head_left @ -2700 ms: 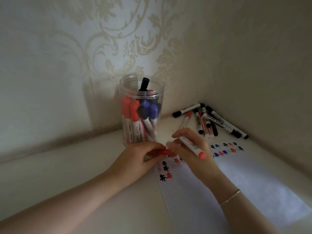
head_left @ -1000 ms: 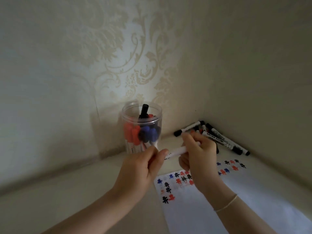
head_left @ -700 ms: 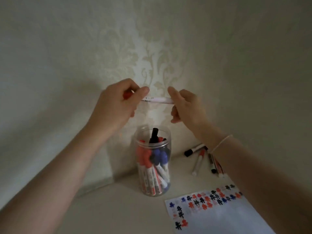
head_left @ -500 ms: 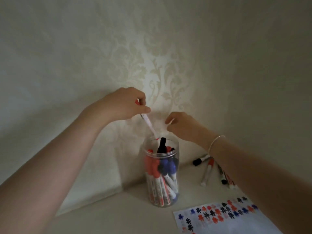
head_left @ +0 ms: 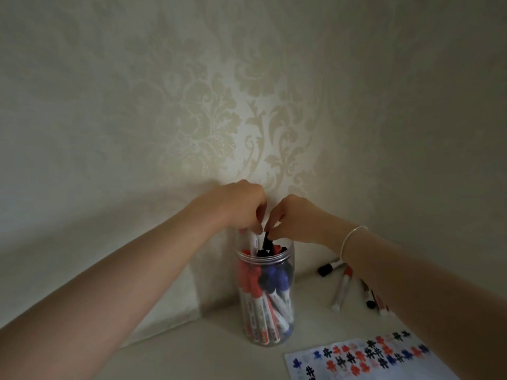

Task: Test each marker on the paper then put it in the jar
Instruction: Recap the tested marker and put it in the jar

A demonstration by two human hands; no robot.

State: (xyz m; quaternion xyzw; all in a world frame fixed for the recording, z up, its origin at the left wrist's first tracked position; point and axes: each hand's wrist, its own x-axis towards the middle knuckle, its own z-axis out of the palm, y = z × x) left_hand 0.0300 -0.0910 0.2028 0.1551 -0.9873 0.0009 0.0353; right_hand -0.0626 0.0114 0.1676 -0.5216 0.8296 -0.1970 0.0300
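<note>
Marker in my left hand is light, stiff plastic w/ a smooth, slick barrel, so a fingertip pinch near the top end is plenty; no need to squeeze. My left grip is narrow, thumb and fingers pinched on that top end, marker hanging nearly upright just below the grip w/ its lower end already inside the mouth of the jar. My right hand sits just beside the left, fingers curled into a tight pinch on the black marker that sticks up out of the jar, prob. nudging it aside to make room. Jar is clear, thin-walled, crowded w/ red, blue and black markers, directly under both grips; I reckon it could tip if I shove. Untested markers lie on the desk below-right of my right grip, paper nearer me.
</note>
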